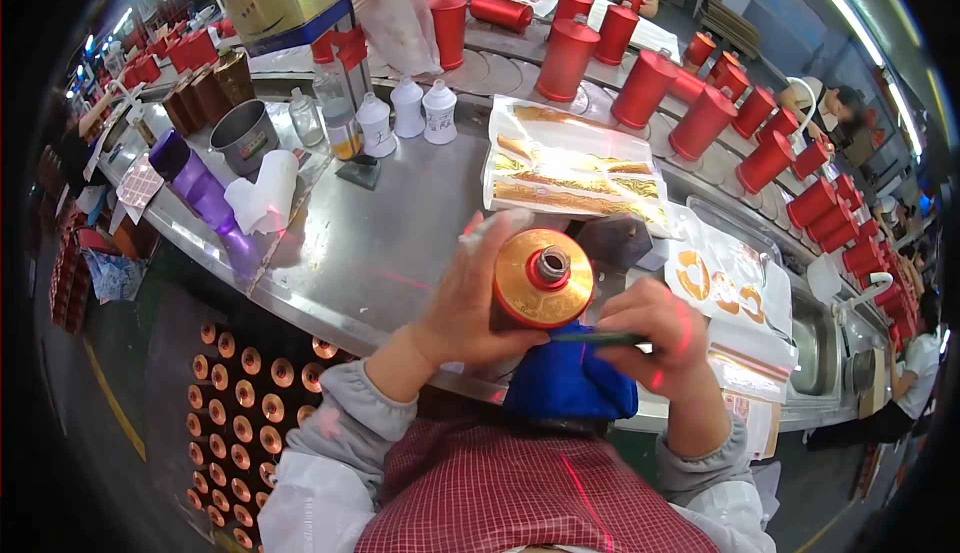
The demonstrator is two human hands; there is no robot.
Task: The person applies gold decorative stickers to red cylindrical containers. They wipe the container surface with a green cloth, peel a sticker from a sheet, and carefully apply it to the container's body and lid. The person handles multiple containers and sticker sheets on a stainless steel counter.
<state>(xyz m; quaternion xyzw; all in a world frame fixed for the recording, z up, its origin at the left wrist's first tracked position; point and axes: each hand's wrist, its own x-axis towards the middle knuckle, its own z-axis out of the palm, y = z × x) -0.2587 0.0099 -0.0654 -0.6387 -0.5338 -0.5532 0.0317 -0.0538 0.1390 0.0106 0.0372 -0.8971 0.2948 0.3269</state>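
Observation:
My left hand [462, 298] is wrapped round a red bottle [528, 293], its gold shoulder and bare open neck turned up toward me. A pale covering shows on the tip of at least one finger. Close by on the right, my right hand [660, 333] is closed on a thin dark green tool [603, 338] whose exact kind I cannot make out. The tool's end lies at the bottle's lower edge; whether it touches is unclear. Beneath them sits a blue cloth-covered pad [570, 383]. Beyond the bottle lies a sheet of gold foil decals [575, 163].
Red bottles [562, 61] stand along the conveyor at the back. A purple tumbler [200, 183], a metal pot [244, 138] and white bottles [439, 113] are at left. A decal sheet [730, 273] and sink [815, 348] are at right. Gold-topped bottles [245, 393] fill the lower left.

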